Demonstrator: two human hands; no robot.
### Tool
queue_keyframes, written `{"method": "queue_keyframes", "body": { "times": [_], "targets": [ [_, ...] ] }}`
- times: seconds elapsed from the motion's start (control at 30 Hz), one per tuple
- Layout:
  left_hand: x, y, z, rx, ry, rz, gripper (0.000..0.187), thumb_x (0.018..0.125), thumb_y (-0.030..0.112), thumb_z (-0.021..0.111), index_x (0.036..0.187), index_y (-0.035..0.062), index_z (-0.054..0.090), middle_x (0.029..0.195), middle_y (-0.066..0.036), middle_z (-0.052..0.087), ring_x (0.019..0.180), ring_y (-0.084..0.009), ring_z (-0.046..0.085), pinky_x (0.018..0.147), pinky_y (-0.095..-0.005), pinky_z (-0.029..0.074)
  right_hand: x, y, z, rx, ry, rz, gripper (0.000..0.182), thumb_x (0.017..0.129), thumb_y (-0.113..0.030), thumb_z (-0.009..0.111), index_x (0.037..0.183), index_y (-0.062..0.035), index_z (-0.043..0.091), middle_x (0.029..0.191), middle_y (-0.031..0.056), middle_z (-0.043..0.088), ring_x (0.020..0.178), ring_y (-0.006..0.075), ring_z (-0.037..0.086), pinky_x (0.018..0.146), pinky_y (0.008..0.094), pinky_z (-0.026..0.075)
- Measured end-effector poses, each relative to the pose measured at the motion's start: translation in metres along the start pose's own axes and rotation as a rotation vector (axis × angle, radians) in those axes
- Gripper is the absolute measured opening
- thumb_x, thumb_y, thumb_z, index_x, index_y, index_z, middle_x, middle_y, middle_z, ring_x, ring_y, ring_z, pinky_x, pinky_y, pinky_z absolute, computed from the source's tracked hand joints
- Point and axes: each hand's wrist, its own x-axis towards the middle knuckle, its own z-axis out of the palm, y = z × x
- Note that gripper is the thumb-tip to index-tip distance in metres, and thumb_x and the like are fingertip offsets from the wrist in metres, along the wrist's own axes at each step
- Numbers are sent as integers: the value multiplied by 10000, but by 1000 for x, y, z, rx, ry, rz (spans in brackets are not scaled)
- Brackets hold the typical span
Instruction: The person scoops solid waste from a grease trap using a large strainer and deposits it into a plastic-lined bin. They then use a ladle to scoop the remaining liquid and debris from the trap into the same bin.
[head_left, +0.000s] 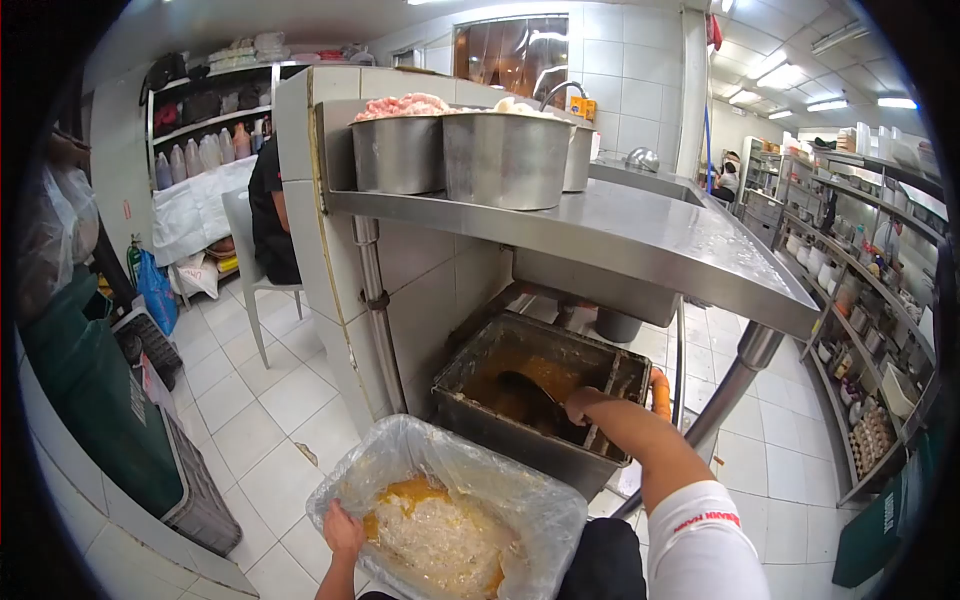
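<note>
My right hand [581,406] is closed on a dark, rounded scoop-like pan [530,395], which dips into murky brown liquid. That liquid stands in an open metal grease trap [530,450] on the floor under the steel counter. In front of me is a tub lined with a clear plastic bag [545,503], holding pale, greasy sludge [440,540] with orange-yellow oil round its edges. My left hand [343,528] grips the tub's left side through the bag. Exactly how the pan's handle sits in my right hand is hidden.
Steel pots [505,160] with pinkish and pale food stand on the sink counter [640,215] above. Its legs [735,370] and an orange pipe [660,393] flank the trap. A seated person [270,215] is behind the tiled partition; shelving [870,290] lines the right.
</note>
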Motion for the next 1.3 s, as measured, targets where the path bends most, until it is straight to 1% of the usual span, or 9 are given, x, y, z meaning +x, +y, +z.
{"method": "queue_keyframes", "body": {
  "times": [0.13,0.23,0.3,0.43,0.63,0.83,0.9,1.13,1.3],
  "targets": [
    [-1,4,0,13,7,-29,414,675,37,516,1079,9,430,791,-147,568,806,-316,542,748,-412,419,8,5,-5,102,217,55,374,654,-181,670,1020,-114,629,1069,108,591,984,279,568,765,412,479],
    [-2,7,-5,-14,-27,-67,416,679,44,519,1084,17,431,775,-134,570,801,-310,544,735,-413,421,8,6,-20,105,-13,366,489,706,-258,668,1166,-150,540,1206,91,509,1106,257,490,839,394,450],
    [-1,3,-2,-18,5,-32,418,681,52,527,1087,24,431,762,-123,569,782,-304,545,717,-415,421,29,22,-3,-52,313,276,660,693,-213,676,1284,-178,384,1177,83,531,1019,253,549,775,377,462],
    [1,3,5,-19,-22,-59,422,678,47,528,1088,28,430,746,-115,557,758,-298,540,702,-414,417,75,47,23,-72,412,341,511,688,-211,680,1172,-149,529,1126,68,571,986,221,573,757,350,472],
    [2,0,6,-62,13,-45,436,672,24,512,1097,27,418,731,-107,530,751,-295,525,703,-407,406,34,58,26,-205,694,201,232,765,-129,504,933,-132,664,956,49,644,884,225,613,696,345,486],
    [1,3,4,-23,1,-28,419,677,29,514,1086,17,424,767,-124,535,743,-299,532,693,-403,412,48,71,19,-226,861,216,199,785,-201,524,914,-143,663,938,48,644,861,242,615,652,399,472],
    [1,-4,7,-54,45,13,417,680,33,515,1088,18,430,773,-127,538,751,-300,539,686,-404,418,29,69,4,-194,649,213,204,785,-194,517,915,-138,664,917,47,647,845,234,617,630,380,473],
    [3,13,-3,-39,3,-73,411,691,21,499,1096,16,432,760,-118,533,720,-290,543,673,-384,430,28,79,-6,-284,658,234,324,863,-176,420,1162,-253,516,939,36,619,874,222,604,655,370,474],
    [2,19,-6,-50,19,-99,422,686,8,495,1102,18,425,759,-108,532,701,-272,545,666,-374,433,45,79,2,-390,629,218,346,847,-161,427,1187,-195,477,889,72,614,845,230,611,626,351,487]
  ]
}}
